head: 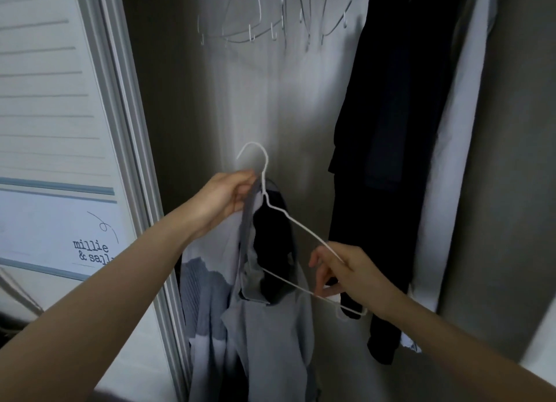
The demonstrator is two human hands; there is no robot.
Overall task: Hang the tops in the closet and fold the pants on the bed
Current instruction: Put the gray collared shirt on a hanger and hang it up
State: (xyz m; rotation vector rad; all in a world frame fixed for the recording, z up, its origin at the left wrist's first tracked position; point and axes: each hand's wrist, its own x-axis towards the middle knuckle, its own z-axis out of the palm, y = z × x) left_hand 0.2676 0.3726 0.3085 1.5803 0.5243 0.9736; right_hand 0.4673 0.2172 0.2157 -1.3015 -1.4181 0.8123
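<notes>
Head view: the grey top [264, 335] is pinched at its collar by the left hand [224, 198], while the white hanger [288, 218] is gripped by the right hand [346, 276]. With only one shoulder seemingly threaded, the top could be dropped if the collar is released early.

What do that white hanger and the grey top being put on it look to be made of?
White hanger: seemingly thin metal wire with a matte white coating, since it is slim and sharply bent. Grey top: soft knit fabric, probably cotton jersey; it drapes limply in folds.
</notes>
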